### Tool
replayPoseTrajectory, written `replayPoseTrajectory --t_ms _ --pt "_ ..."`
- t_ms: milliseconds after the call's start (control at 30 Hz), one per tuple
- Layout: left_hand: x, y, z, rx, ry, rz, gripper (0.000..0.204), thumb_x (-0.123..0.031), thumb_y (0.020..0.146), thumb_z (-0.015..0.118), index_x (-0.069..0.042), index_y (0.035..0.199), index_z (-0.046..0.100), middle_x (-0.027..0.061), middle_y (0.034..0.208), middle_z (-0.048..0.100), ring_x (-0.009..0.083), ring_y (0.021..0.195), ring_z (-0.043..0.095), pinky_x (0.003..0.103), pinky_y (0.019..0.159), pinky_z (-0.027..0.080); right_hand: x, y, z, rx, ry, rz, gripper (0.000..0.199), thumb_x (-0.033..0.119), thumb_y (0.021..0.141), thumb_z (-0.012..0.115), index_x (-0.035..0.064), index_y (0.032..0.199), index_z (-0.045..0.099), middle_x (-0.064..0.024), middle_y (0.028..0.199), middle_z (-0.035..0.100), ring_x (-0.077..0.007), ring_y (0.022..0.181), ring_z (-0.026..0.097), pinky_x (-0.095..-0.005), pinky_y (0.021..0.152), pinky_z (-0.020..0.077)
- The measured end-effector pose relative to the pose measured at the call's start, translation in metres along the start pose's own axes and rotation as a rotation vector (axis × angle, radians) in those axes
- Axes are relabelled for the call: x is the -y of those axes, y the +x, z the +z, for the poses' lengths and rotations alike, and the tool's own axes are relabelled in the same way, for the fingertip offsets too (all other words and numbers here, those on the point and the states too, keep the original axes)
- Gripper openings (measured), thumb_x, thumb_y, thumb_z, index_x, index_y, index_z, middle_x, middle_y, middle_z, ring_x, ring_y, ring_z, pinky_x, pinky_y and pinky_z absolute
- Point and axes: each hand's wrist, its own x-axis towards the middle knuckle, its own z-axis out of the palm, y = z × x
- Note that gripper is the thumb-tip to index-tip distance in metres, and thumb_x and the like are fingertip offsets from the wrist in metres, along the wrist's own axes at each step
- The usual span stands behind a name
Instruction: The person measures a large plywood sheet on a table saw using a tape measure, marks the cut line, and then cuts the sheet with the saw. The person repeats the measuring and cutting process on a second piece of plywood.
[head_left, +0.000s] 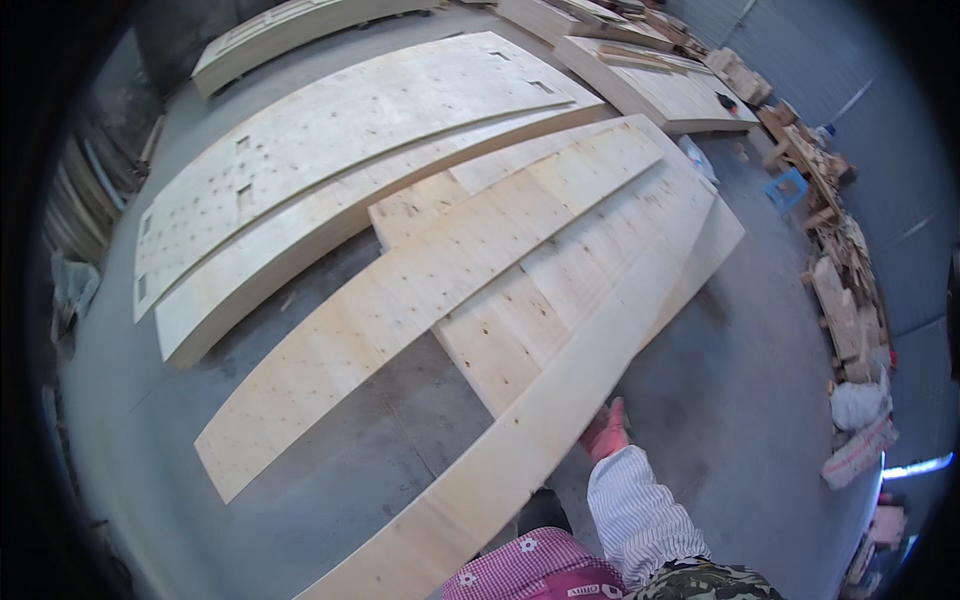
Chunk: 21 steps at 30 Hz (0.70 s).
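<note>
Pink checked apron (520,566) sits nearest us, at six o'clock. From the left, we note crumpled plastic (74,290) at nine o'clock, beside the wall. A thick pale panel (360,115) with small rectangular cutouts fills ten to twelve o'clock. Next, a tapered board (430,275) runs from eight toward one o'clock, lying partly over a wide planked panel (550,285). Across that panel's near side lies our long narrow board (520,440), slanting from seven toward two o'clock. Our left hand is out of view; we cannot tell how its fingers stand. Our right hand (605,432), apparently pink-gloved, is at the narrow board's right edge, between four and five o'clock: thumb up, other fingers partly hidden, and we cannot tell whether they clamp the wood. Farther right: blue stool (785,190) at two o'clock, white sack (860,405) past three.
</note>
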Motion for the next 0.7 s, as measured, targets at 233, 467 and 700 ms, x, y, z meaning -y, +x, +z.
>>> replayPoseTrajectory --t_ms 233,467,700 --pt "0.106 -0.077 -0.086 0.352 -0.09 0.547 0.055 -0.069 0.078 0.056 -0.017 0.062 0.048 0.0034 0.049 0.045 0.0186 0.034 0.04 0.031 0.033 0.031 0.095 -0.011 0.063 0.188 0.035 0.027 0.074 0.066 0.084 0.045 0.0123 0.136 0.045 -0.008 0.134 0.05 -0.0309 0.123 0.045 -0.0483 0.104 0.0355" --pt "0.184 -0.094 -0.091 -0.432 -0.027 0.89 0.06 -0.064 0.081 0.058 -0.004 0.081 0.06 0.0021 0.066 0.053 0.0123 0.059 0.05 0.03 0.057 0.041 0.048 -0.044 0.214 0.52 -0.379 0.144 0.072 0.063 0.084 0.047 0.0116 0.134 0.046 -0.0087 0.133 0.051 -0.0312 0.121 0.046 -0.0485 0.104 0.0363" --pt "0.235 -0.062 -0.136 -0.411 -0.184 0.849 0.062 -0.065 0.082 0.055 -0.003 0.081 0.062 0.003 0.072 0.056 0.0121 0.066 0.05 0.029 0.063 0.042 -0.035 -0.122 0.281 0.84 -0.531 0.308 0.069 0.06 0.084 0.049 0.0109 0.133 0.047 -0.0094 0.132 0.052 -0.0316 0.12 0.048 -0.0486 0.103 0.0371"
